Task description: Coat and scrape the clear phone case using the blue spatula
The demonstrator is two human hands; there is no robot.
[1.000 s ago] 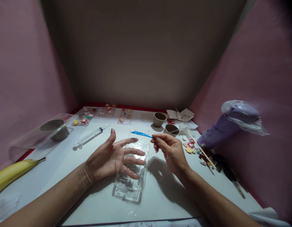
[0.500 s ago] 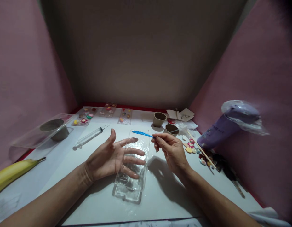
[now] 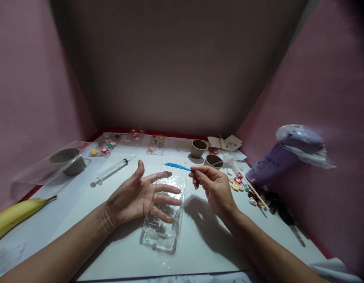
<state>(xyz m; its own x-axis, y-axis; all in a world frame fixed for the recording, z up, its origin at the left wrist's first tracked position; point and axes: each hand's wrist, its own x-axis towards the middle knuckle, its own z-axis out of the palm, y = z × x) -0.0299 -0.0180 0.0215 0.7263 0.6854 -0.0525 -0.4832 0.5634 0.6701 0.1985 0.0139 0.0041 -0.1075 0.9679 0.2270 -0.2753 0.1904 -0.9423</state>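
Note:
My left hand (image 3: 140,196) lies palm up with fingers spread, resting under a clear glossy phone case (image 3: 165,214) that sits across the fingers and on the white table (image 3: 205,243). My right hand (image 3: 214,186) pinches a thin blue spatula tool (image 3: 177,166) whose tip points left, hovering just over the top end of the case. Both hands are near the middle of the table.
A syringe (image 3: 114,169), a clear lid over a grey cup (image 3: 65,161) and a banana (image 3: 15,214) lie to the left. Trays of small charms (image 3: 134,139) line the back. Two brown cups (image 3: 198,148), loose charms (image 3: 237,181), a wooden stick (image 3: 251,185) and a purple bagged tube (image 3: 288,155) are on the right.
The blue tool's tip has crept slightly right and up; otherwise the hands and case hold still.

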